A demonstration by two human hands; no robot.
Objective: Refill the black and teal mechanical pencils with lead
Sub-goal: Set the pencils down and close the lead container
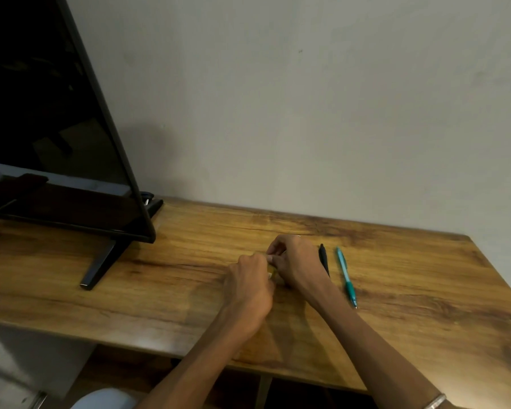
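Observation:
The teal mechanical pencil (346, 277) lies on the wooden table (425, 290), tip toward me, to the right of both hands. The black mechanical pencil (323, 255) lies beside it, partly hidden behind my right hand (295, 261). My left hand (250, 286) and my right hand meet at the table's middle, fingers closed together on a small yellowish item (271, 272), likely the lead case; most of it is hidden between the fingers. Neither hand touches a pencil.
A large dark screen (50, 128) on a black stand (101, 261) fills the left of the table, against a pale wall. The table's near edge runs diagonally below my forearms. A metal bangle (434, 401) circles my right wrist.

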